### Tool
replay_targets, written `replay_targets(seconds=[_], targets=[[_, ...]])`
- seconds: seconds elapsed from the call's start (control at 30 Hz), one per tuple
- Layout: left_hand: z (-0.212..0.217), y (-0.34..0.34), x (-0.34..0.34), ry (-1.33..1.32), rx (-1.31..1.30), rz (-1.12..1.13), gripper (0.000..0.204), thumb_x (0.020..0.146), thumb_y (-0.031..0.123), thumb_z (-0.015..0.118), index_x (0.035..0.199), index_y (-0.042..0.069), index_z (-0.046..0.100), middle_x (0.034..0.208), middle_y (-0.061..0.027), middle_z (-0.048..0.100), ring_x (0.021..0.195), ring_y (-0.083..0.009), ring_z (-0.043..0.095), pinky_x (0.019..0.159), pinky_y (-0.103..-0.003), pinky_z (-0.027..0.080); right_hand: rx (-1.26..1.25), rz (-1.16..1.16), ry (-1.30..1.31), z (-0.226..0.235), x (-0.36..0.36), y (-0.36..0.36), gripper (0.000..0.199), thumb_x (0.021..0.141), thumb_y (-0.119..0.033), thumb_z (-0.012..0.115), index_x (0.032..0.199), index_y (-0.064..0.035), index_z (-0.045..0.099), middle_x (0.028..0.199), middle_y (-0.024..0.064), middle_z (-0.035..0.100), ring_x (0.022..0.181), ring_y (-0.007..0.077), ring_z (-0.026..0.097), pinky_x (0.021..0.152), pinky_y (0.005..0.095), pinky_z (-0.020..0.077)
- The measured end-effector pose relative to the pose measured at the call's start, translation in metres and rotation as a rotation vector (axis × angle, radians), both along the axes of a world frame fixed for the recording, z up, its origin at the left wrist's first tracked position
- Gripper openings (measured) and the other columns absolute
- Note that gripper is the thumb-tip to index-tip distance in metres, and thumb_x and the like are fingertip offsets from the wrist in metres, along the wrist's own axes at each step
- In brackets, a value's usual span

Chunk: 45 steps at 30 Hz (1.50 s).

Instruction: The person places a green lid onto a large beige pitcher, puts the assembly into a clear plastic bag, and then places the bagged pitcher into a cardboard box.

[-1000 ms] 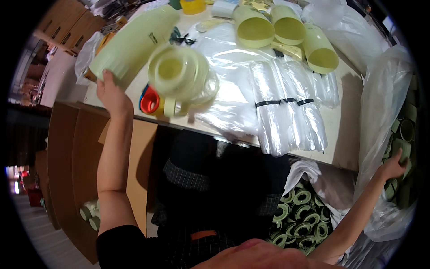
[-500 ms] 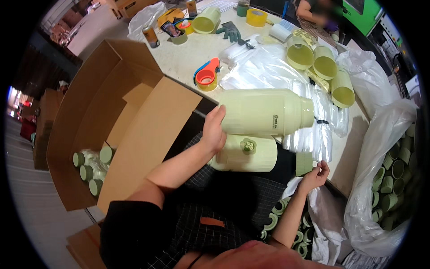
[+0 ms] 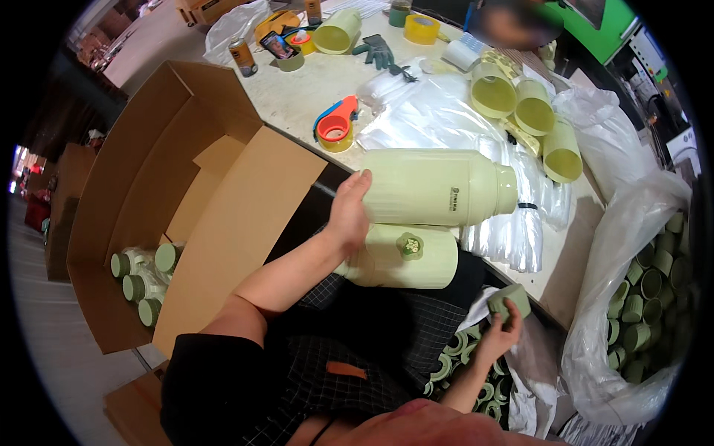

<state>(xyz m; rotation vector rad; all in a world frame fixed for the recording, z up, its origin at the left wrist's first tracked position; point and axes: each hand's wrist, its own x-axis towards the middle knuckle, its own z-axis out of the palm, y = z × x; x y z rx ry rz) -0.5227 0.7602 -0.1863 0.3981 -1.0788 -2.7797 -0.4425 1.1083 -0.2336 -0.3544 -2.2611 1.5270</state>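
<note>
My left hand (image 3: pixel 349 212) is wrapped round the base end of a pale green thermos flask (image 3: pixel 416 186). The flask lies sideways, its narrow neck pointing right with no cap on it. Just below, a second pale green flask (image 3: pixel 409 256) with a flower emblem rests across my lap, partly covered by the first and by my wrist. In my right hand (image 3: pixel 500 331) is a darker green ribbed cap (image 3: pixel 509 301), tilted, right of the lap and apart from both flasks.
An open cardboard box (image 3: pixel 223 230) at left holds several capped flasks. A clear plastic bag (image 3: pixel 595 327) of green caps stands at right; green rings (image 3: pixel 454 353) lie below. The table carries plastic sleeves (image 3: pixel 428 126), a tape dispenser (image 3: pixel 336 126) and pale green cylinders (image 3: pixel 534 108). Another person is beyond.
My right hand has drawn the cap nearer to me, and the cap has tipped over to a slant. My left hand keeps its hold on the upper flask. The whole view has shifted slightly.
</note>
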Motion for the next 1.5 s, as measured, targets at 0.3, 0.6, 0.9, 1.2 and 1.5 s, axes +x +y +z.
replay_targets(seconds=[0.3,0.6,0.9,1.2,1.5], targets=[[0.009,-0.01,0.004,0.108,-0.076,-0.016,0.028,0.103,0.018,0.044,0.116,-0.003,0.058,0.115,-0.0124,0.064,0.107,-0.0209,0.061,0.097,-0.036,0.047,-0.946,0.088,0.313,0.052,-0.045,0.002,0.052,0.081,-0.015,0.072,0.125,-0.0007,0.049,0.114,0.013,0.06,0.106,0.0241,0.061,0.095,0.0381,0.0509],[0.018,-0.012,0.015,0.21,-0.258,-0.211,0.046,0.105,0.031,0.04,0.135,-0.003,0.049,0.133,-0.0146,0.058,0.122,-0.0235,0.055,0.107,-0.039,0.041,-1.279,0.46,0.261,0.075,-0.045,-0.048,0.049,0.099,-0.04,0.048,0.134,-0.0058,0.053,0.136,0.0091,0.054,0.123,0.0221,0.051,0.105,0.0397,0.0388],[0.061,-0.026,0.025,0.048,-0.397,-0.211,0.042,0.104,0.028,0.041,0.128,-0.004,0.053,0.124,-0.0149,0.062,0.111,-0.0234,0.06,0.099,-0.038,0.046,-0.023,0.397,0.694,0.099,-0.036,-0.074,0.059,0.103,-0.045,0.037,0.138,0.0013,0.041,0.138,0.0198,0.045,0.121,0.0307,0.052,0.102,0.0425,0.0443],[0.064,-0.047,0.025,0.322,-0.873,-0.11,0.052,0.103,0.037,0.041,0.138,-0.001,0.047,0.133,-0.0141,0.056,0.124,-0.0259,0.051,0.105,-0.043,0.04,-0.343,0.247,0.201,0.067,-0.007,-0.101,0.098,0.08,-0.064,0.066,0.143,0.0019,0.03,0.134,0.0179,0.047,0.125,0.028,0.047,0.106,0.0405,0.039],[0.109,-0.077,0.008,0.566,-0.106,-0.064,0.043,0.108,0.033,0.031,0.07,0.016,0.041,0.052,0.0021,0.04,0.059,-0.0118,0.035,0.088,-0.031,0.037,0.163,0.058,0.079,-0.004,-0.03,-0.105,0.075,0.079,-0.026,0.08,0.133,0.0055,0.04,0.116,0.0199,0.056,0.107,0.0301,0.055,0.096,0.038,0.045]])
